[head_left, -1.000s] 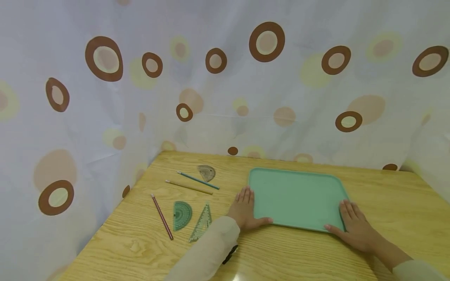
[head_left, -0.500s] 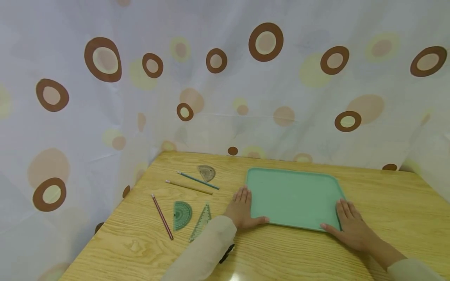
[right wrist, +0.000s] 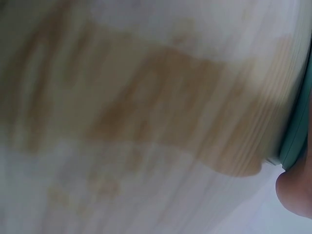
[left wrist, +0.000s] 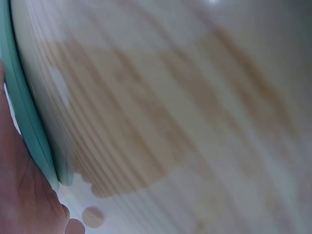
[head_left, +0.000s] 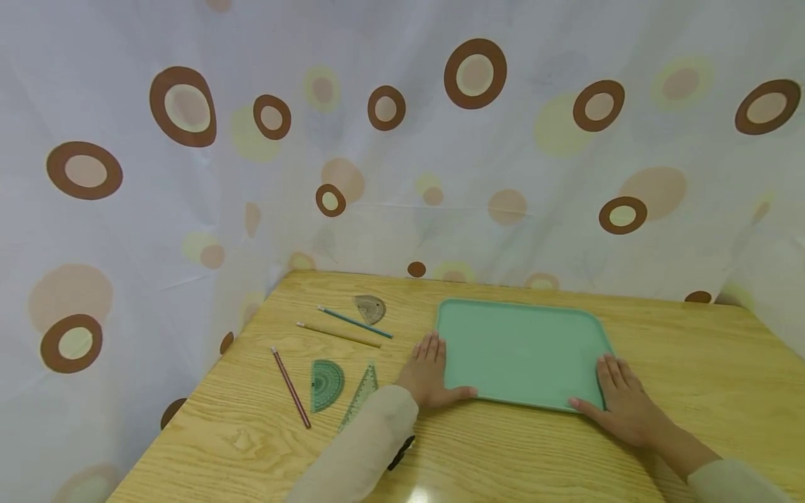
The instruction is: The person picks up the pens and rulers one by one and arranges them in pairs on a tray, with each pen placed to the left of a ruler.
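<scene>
- Patterned curtain: backdrop with ringed ovals, behind and beside the work area.
- Wood-grained counter: supports all the objects listed below.
- Pale green tray: flat on the counter, right of the drawing instruments and between the two hands; nothing lies in it.
- Left hand and right hand: fingers extended along opposite short sides of the tray, thumbs spread to its near edge. Both touch the rim without curling round it; neither grips anything. The step in hand is judged to be sliding or steadying the tray. The next move would call for even pressure from both sides to keep it square, or, if its position suits, for freeing the rim without nudging it.
- Green protractor: left of the sleeved forearm.
- Set square: beside the protractor, partly covered by the left sleeve.
- Small clear protractor: farther back, near the blue pencil.
- Yellow pencil and dark red pencil: lying apart.
</scene>
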The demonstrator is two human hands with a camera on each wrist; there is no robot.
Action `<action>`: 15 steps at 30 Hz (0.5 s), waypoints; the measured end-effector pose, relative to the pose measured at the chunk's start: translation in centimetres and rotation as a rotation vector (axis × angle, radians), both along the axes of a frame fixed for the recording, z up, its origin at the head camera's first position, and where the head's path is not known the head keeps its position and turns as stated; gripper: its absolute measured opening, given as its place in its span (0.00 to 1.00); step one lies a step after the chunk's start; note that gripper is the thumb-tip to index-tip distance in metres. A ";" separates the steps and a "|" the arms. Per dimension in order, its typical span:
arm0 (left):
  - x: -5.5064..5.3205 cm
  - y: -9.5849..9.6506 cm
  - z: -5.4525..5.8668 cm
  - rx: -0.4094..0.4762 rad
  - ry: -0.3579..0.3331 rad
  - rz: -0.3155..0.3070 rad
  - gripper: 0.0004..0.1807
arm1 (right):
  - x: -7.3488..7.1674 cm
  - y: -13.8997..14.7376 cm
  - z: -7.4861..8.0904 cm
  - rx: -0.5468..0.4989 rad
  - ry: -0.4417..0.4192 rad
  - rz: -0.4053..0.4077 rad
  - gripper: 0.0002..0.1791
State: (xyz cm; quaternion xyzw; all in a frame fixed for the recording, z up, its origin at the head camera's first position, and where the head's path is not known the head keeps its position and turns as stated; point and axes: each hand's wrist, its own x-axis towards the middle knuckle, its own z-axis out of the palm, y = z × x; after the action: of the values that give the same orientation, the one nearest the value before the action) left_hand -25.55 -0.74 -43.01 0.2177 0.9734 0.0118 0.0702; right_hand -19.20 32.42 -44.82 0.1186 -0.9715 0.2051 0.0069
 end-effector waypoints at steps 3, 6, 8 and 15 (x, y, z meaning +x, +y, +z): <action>-0.1 -0.2 -0.1 0.003 0.008 -0.007 0.57 | 0.0 -0.2 0.0 -0.011 -0.006 0.004 0.53; -0.1 -0.4 -0.1 0.013 0.012 -0.013 0.57 | 0.0 -0.3 0.1 -0.013 -0.010 0.003 0.54; -0.1 -0.5 0.1 0.015 0.008 -0.015 0.57 | -0.1 -0.4 0.2 -0.013 -0.013 0.002 0.54; 0.2 -0.8 0.5 0.008 0.002 -0.014 0.56 | -0.1 -0.9 0.6 0.001 -0.014 -0.005 0.53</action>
State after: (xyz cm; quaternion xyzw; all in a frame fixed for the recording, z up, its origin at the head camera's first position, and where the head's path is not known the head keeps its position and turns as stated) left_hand -25.36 -1.58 -42.47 0.2249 0.9719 0.0148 0.0684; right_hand -19.35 31.50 -44.22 0.1145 -0.9719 0.2056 0.0007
